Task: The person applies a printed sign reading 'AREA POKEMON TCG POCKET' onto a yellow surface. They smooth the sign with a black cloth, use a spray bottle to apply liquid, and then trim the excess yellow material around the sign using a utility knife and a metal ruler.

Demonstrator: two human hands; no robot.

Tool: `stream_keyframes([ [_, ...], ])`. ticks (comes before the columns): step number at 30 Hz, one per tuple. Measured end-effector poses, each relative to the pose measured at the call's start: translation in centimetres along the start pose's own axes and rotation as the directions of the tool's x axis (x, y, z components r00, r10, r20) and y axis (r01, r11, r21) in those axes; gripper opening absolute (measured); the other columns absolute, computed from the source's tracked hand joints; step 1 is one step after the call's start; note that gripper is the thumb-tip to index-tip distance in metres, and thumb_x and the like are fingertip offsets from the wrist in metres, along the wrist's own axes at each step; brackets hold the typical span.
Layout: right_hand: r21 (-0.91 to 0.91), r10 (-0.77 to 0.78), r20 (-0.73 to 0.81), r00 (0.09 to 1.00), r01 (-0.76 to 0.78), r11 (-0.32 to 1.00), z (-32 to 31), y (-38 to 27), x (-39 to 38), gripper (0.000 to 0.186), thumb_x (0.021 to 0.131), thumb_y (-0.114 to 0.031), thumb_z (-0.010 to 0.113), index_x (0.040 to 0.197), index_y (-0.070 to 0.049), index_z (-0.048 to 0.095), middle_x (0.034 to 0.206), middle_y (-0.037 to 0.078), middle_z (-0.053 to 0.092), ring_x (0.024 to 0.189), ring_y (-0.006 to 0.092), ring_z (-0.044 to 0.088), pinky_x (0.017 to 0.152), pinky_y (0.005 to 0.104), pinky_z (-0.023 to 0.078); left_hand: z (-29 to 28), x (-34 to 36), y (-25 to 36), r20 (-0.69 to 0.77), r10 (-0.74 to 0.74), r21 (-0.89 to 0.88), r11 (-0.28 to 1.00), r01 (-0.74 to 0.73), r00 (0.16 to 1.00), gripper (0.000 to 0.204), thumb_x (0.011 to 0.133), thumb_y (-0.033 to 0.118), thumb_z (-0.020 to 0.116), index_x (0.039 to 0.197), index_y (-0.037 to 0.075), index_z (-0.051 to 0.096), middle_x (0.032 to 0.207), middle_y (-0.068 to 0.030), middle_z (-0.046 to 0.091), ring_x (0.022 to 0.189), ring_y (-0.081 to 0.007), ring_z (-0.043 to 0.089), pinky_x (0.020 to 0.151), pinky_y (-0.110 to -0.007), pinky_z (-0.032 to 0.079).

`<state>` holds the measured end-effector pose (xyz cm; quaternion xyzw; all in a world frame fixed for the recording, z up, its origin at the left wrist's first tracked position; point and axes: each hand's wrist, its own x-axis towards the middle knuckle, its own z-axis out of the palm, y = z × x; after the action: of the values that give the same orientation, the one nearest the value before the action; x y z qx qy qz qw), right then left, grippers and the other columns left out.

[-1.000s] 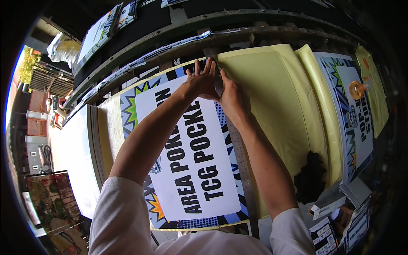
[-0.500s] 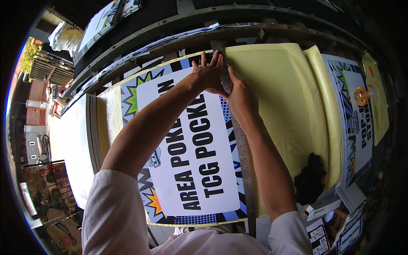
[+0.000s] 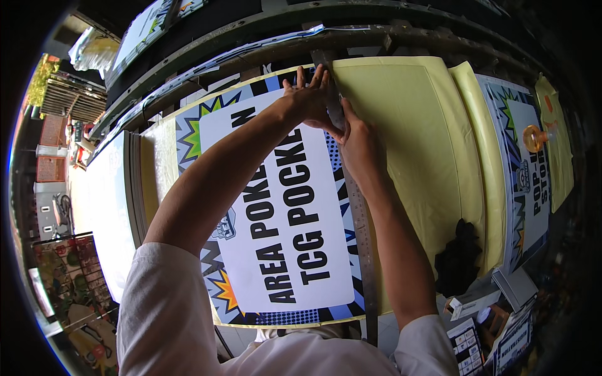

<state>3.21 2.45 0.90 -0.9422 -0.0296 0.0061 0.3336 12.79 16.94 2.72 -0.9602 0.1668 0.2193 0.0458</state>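
Versus a second ago: your left hand (image 3: 310,105) is about where it was, fingers spread flat over the far end of the metal ruler (image 3: 361,238) and the sign's edge, grasping nothing visible. Your right hand (image 3: 364,143), just right of it, looks slightly nearer you along the ruler. Printed sign (image 3: 335,263) runs under your left forearm, which covers some lettering; yellow sheet (image 3: 417,119) right of your right hand. Right fingers partly hidden; can't tell if they grip anything. Dark crumpled thing (image 3: 458,260) right of your right forearm, kind unclear.
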Motion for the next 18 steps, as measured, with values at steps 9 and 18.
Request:
stream_keyframes([
  [9,-0.022,-0.024,-0.018,1.000,0.023,0.999,-0.7,-0.4,-1.9,0.055,0.100,-0.010,0.063,0.154,-0.011,0.051,0.097,0.023,0.074,0.097,0.0407,0.074,0.085,0.0497,0.058,0.7,0.4,-0.7,-0.014,0.035,-0.083,0.996,-0.036,0.999,0.176,0.039,0.089,0.086,0.168,0.002,0.003,0.177,-0.0179,-0.003,0.156,-0.0581,-0.006,0.118,-0.082,0.012],
  [18,-0.071,-0.065,-0.049,0.997,0.061,0.996,-1.0,0.7,-3.7,0.050,0.104,-0.007,0.055,0.154,-0.011,0.051,0.094,0.025,0.073,0.089,0.0408,0.074,0.079,0.0506,0.058,0.0,0.0,0.1,-0.018,0.006,-0.093,0.996,-0.007,1.000,0.178,0.039,0.089,0.086,0.168,0.002,0.000,0.177,-0.0162,-0.003,0.158,-0.0538,-0.006,0.120,-0.079,0.012],
])
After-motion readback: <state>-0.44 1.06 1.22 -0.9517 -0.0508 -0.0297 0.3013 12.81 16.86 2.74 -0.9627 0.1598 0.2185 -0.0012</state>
